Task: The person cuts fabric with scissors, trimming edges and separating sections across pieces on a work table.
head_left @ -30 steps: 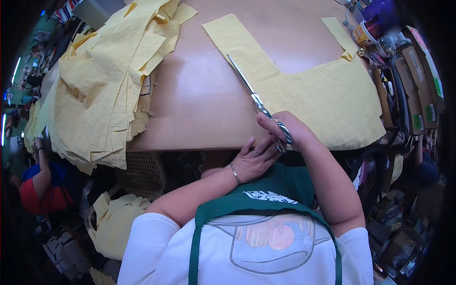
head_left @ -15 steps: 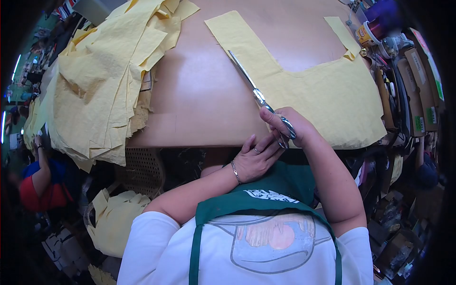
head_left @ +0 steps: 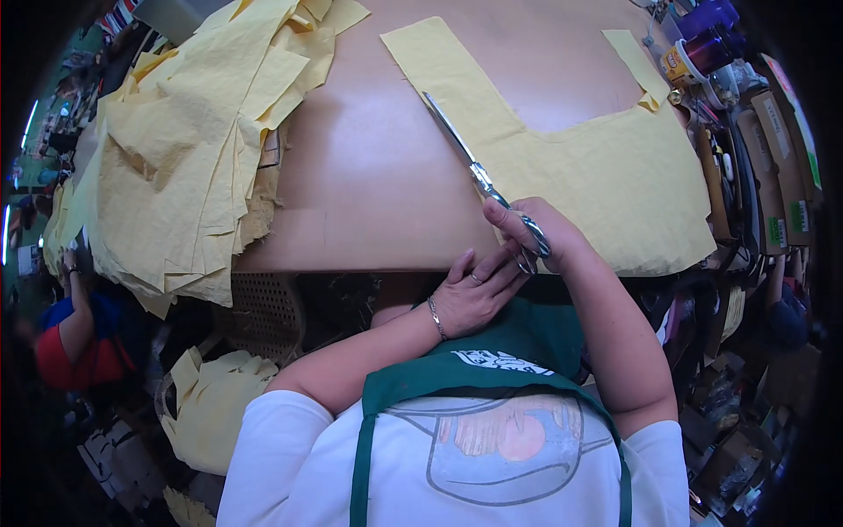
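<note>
My right hand (head_left: 537,230) grips the handles of a pair of metal scissors (head_left: 477,169). Their blades look closed and point up and to the left, along the edge of a yellow cloth piece (head_left: 606,176). That piece lies flat on the table, with a long strip reaching to the back and a wide part at the right. At the table's front edge, my left hand (head_left: 479,292) rests against the apron, fingers stretched out and touching the right hand near the scissor handles. Nothing shows in the left hand.
A large heap of yellow cloth (head_left: 176,167) covers the left of the brown table (head_left: 351,202) and hangs over its edge. Cups (head_left: 680,66), boxes (head_left: 773,132) and tools crowd the right side. More cloth (head_left: 219,408) lies on a chair. A person in red (head_left: 75,347) is at far left.
Hardly anything differs. The right hand and scissors stay in place, the left hand is still, and the view has shifted very slightly.
</note>
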Demonstrator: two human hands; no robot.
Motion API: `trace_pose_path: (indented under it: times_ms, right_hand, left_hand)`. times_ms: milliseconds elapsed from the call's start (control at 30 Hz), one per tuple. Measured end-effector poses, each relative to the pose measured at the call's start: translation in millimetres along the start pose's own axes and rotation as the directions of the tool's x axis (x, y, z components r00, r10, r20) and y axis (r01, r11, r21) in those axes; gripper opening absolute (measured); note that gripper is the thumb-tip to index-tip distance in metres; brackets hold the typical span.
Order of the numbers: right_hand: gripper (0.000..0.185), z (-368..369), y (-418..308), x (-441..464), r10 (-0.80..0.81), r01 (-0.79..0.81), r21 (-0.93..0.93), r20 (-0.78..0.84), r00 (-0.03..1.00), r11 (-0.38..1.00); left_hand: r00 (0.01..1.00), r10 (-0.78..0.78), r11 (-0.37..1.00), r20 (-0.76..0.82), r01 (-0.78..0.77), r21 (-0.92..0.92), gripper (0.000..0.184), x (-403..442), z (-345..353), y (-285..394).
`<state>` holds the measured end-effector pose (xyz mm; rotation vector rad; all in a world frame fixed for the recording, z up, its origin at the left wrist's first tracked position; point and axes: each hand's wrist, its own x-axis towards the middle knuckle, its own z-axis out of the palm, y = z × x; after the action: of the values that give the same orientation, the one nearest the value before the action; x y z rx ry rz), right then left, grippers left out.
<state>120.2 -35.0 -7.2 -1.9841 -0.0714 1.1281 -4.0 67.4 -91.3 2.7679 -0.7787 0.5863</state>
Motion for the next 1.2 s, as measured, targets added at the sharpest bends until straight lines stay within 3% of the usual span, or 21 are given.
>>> trace_pose_path:
  times_ms: [133,433,933,1033,1200]
  right_hand:
    - [0.067,2.1,-4.9,-3.9,0.018,-0.02,0.083,0.022,1.0,0.996]
    - [0.074,-0.5,-8.6,-3.4,0.013,-0.014,-0.059,-0.011,1.0,0.998]
    - [0.06,4.3,-5.1,-0.1,0.062,-0.062,0.03,-0.03,0.998,0.998]
    - [0.074,4.9,-0.6,2.3,0.022,-0.022,-0.011,-0.011,1.0,1.0]
    - [0.074,8.3,-5.0,5.3,0.04,-0.039,0.031,-0.006,0.999,0.999]
  left_hand:
    - [1.0,0.004,1.0,0.007,-0.004,-0.016,0.041,-1.2,-1.1,-0.5]
    - [1.0,0.002,1.0,-0.016,-0.002,-0.003,0.04,0.0,-1.6,-0.6]
    - [1.0,0.014,1.0,-0.003,-0.014,-0.017,0.043,0.0,-2.1,-0.4]
    - [1.0,0.008,1.0,-0.003,-0.009,-0.028,0.044,-1.5,-0.5,-0.2]
    - [1.0,0.016,1.0,0.008,-0.016,-0.01,0.047,-0.6,-2.8,-1.0]
